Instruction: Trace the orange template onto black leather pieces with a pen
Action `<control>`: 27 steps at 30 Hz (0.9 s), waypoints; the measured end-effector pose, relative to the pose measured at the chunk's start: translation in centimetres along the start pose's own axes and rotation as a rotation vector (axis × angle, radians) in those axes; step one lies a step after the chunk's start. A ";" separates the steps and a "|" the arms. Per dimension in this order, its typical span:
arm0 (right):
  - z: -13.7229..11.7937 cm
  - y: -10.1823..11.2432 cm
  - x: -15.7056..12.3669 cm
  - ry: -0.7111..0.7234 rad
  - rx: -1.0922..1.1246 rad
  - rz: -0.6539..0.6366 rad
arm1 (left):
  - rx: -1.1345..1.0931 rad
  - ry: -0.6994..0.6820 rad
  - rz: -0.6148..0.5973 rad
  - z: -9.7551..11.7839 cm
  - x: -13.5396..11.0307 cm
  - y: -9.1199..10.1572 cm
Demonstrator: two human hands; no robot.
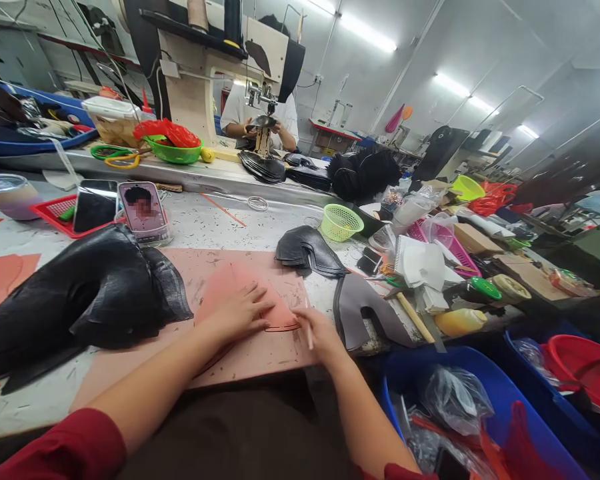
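Observation:
My left hand [240, 310] lies flat with fingers spread on a pink leather piece [280, 313], pressing it onto a pink cutting mat [205, 267]. My right hand [320, 333] is closed round a thin white pen-like tool [309, 330] whose tip meets the right edge of the pink piece. A grey shoe-upper piece [360, 307] lies just right of my right hand. A pile of black leather pieces [90, 293] sits to the left of my left hand.
More black pieces [307, 250] and a green basket [341, 222] lie beyond the mat. Two phones [143, 208] lean on a red tray [55, 213]. Glue bottles and clutter [460, 321] fill the right. Blue bins [480, 400] stand below. A person [260, 120] works at a sewing machine behind.

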State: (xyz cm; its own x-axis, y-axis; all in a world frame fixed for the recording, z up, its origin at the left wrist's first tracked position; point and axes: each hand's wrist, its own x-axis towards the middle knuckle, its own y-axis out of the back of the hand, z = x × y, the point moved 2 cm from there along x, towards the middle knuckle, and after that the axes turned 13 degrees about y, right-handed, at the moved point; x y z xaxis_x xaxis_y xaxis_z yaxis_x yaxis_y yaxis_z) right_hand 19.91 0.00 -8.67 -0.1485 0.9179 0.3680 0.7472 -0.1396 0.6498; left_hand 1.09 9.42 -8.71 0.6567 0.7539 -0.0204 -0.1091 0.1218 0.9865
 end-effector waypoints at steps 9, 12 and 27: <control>-1.4 -0.9 1.4 -0.059 0.039 -0.101 | -0.008 0.005 -0.019 0.1 0.0 0.2; -2.5 -2.0 2.1 0.007 0.021 -0.144 | -0.007 0.002 -0.030 0.2 0.0 0.3; 1.1 -0.8 7.7 -0.185 0.187 -0.188 | -0.016 0.012 0.092 0.3 -0.9 0.5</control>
State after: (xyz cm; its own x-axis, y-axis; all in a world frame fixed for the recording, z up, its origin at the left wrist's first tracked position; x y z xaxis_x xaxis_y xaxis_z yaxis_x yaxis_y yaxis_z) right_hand 18.85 7.58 -7.11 -0.1876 0.9756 0.1142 0.8263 0.0939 0.5553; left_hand 0.68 8.63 -8.11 0.6345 0.7699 0.0677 -0.1804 0.0623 0.9816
